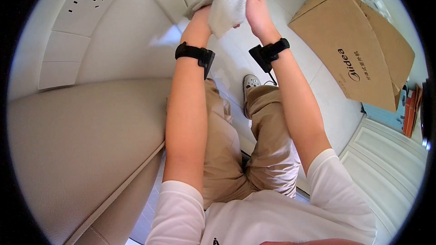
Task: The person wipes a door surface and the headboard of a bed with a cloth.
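Note:
A light grey cloth (228,7) is held up in front of me, far ahead of my body, with a folded edge hanging down. My left hand (203,14) is under it; the cloth drapes over the hand and hides its fingers. On the cloth's right edge, my right hand (258,11) is closed, with a fingertip showing below the edge. Each wrist wears a black strap with a small black device, the left one (196,56) and the right one (270,55).
A beige padded piece of furniture (91,127) runs along my left, below a wall socket panel (84,7). To the right stands a cardboard box (349,50), with red and blue items (409,111) near it. White panelled fronts (386,159) are at the lower right. Pale tiles (313,45) cover the floor.

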Motion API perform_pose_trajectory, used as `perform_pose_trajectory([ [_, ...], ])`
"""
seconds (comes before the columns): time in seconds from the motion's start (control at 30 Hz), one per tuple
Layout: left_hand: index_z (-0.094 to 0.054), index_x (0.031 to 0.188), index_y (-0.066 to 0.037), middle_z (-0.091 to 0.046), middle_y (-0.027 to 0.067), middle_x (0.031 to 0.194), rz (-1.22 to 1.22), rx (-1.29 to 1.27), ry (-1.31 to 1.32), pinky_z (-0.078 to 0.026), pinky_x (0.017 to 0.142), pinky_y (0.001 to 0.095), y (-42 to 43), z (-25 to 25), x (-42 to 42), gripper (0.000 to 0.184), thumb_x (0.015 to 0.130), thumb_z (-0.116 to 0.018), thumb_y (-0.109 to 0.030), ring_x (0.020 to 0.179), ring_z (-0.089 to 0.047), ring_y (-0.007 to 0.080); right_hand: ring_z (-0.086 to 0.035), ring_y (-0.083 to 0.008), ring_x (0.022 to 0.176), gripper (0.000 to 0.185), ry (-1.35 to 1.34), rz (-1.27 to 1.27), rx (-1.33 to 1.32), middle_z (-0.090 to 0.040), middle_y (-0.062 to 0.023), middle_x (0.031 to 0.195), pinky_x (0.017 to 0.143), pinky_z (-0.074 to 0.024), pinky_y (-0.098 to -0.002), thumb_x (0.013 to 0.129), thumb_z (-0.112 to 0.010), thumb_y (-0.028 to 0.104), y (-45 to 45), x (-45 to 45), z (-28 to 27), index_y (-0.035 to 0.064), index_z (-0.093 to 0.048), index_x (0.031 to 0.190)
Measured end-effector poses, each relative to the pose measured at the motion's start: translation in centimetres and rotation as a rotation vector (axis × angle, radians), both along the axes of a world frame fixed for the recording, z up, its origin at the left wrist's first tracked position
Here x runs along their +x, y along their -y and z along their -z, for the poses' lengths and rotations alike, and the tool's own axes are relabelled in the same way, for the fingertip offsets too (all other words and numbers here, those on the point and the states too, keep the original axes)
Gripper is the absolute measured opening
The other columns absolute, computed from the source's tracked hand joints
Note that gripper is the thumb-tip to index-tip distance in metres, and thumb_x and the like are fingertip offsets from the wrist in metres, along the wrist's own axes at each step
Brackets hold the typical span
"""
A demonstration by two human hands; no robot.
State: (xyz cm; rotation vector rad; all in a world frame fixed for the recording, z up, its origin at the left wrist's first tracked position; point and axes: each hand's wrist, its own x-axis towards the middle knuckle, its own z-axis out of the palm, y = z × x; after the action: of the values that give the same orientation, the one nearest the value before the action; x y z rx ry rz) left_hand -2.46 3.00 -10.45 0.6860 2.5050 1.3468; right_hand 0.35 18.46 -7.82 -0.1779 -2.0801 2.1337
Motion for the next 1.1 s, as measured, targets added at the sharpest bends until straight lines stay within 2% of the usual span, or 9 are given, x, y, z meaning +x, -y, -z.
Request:
perform_pose_trajectory([
  [0.2, -0.077, 0.102, -0.002, -0.075, 0.0095, 0.091, 0.173, 0.187, 0.224, -0.053, 0.076, 0.0339, -1.0, -2.6, -0.3, 0.041, 0.075, -0.082, -0.032, 0.083, -0.067, 0.0201, -0.063, -0.0157, 0.098, 0.046, 0.068, 0.071, -0.328, -0.070, -0.0041, 0.107, 0.083, -0.0517, -0.0330, 0.109, -0.042, 0.041, -3.0, -0.9, 2.8, 0.0051, -0.066, 0.123],
  [0.33, -0.072, 0.086, 0.000, -0.066, 0.0054, 0.077, -0.141, 0.453, 0.256, -0.047, 0.065, 0.0303, -1.5, -3.5, 0.2, 0.041, 0.092, -0.066, -0.041, 0.070, -0.060, 0.0151, -0.064, -0.0175, 0.097, 0.045, 0.043, 0.173, -0.421, -0.070, -0.0052, 0.106, 0.082, -0.0526, -0.0354, 0.107, -0.044, 0.040, -2.7, -0.8, 2.6, 0.0030, -0.067, 0.120],
  [0.43, -0.059, 0.072, -0.005, -0.054, 0.0025, 0.065, -0.157, 0.557, 0.308, -0.037, 0.056, 0.0279, 0.0, -3.6, -1.4, 0.056, 0.104, -0.046, -0.050, 0.058, -0.048, 0.0136, -0.068, -0.0253, 0.076, 0.048, 0.114, 0.213, -0.217, -0.066, -0.0075, 0.075, 0.073, -0.0527, -0.0421, 0.105, -0.045, 0.036, -2.4, 0.0, 0.9, -0.0076, -0.064, 0.106],
  [0.53, -0.032, 0.053, -0.016, -0.029, -0.0021, 0.046, -0.156, 0.935, 0.433, -0.020, 0.042, 0.0263, 0.8, -3.2, -2.6, 0.068, 0.107, -0.030, -0.057, 0.042, -0.029, 0.0105, -0.070, -0.0293, 0.076, 0.048, 0.153, 0.136, 0.114, -0.072, -0.0118, 0.080, 0.075, -0.0541, -0.0412, 0.100, -0.048, 0.038, -3.2, -0.3, 2.3, -0.0058, -0.068, 0.104],
  [0.63, -0.035, 0.055, -0.014, -0.027, -0.0026, 0.046, -0.037, 1.075, 0.507, -0.019, 0.043, 0.0269, 1.5, -3.2, -3.0, 0.070, 0.106, -0.029, -0.062, 0.041, -0.025, 0.0108, -0.064, -0.0170, 0.092, 0.043, 0.178, 0.051, 0.416, -0.071, -0.0071, 0.100, 0.084, -0.0516, -0.0353, 0.100, -0.056, 0.038, -3.5, -0.3, 2.8, -0.0007, -0.070, 0.111],
  [0.77, -0.034, 0.057, -0.014, -0.028, -0.0025, 0.051, 0.020, 1.132, 0.544, -0.020, 0.047, 0.0277, 1.7, -3.4, -2.7, 0.069, 0.106, -0.025, -0.062, 0.046, -0.027, 0.0111, -0.072, -0.0390, 0.091, 0.047, 0.148, 0.034, 0.741, -0.075, -0.0213, 0.095, 0.085, -0.0558, -0.0441, 0.094, -0.055, 0.043, -2.8, 0.3, 2.5, 0.0035, -0.075, 0.110],
  [0.83, -0.038, 0.061, -0.012, -0.034, -0.0017, 0.057, 0.127, 1.124, 0.557, -0.022, 0.054, 0.0290, 2.3, -4.1, -2.8, 0.066, 0.105, -0.024, -0.058, 0.054, -0.030, 0.0116, -0.071, -0.0406, 0.093, 0.047, 0.143, 0.046, 0.742, -0.075, -0.0215, 0.097, 0.086, -0.0557, -0.0452, 0.094, -0.055, 0.044, -2.7, 0.4, 2.4, 0.0051, -0.076, 0.109],
  [0.93, -0.026, 0.061, -0.013, -0.020, -0.0020, 0.058, -0.009, 1.033, 0.478, -0.017, 0.053, 0.0309, 1.5, -5.1, -1.8, 0.066, 0.106, -0.008, -0.057, 0.054, -0.018, 0.0128, -0.071, -0.0411, 0.093, 0.045, 0.165, 0.033, 0.736, -0.075, -0.0217, 0.098, 0.087, -0.0557, -0.0458, 0.094, -0.055, 0.043, -2.5, 0.7, 1.7, 0.0062, -0.077, 0.108],
  [1.1, -0.026, 0.055, -0.016, -0.025, -0.0032, 0.050, -0.033, 1.185, 0.527, -0.020, 0.045, 0.0268, 1.4, -4.1, -2.3, 0.071, 0.106, -0.023, -0.067, 0.045, -0.026, 0.0113, -0.071, -0.0386, 0.091, 0.045, 0.193, -0.011, 0.759, -0.075, -0.0208, 0.096, 0.085, -0.0555, -0.0439, 0.095, -0.055, 0.041, -2.5, 0.5, 2.2, 0.0044, -0.076, 0.109],
])
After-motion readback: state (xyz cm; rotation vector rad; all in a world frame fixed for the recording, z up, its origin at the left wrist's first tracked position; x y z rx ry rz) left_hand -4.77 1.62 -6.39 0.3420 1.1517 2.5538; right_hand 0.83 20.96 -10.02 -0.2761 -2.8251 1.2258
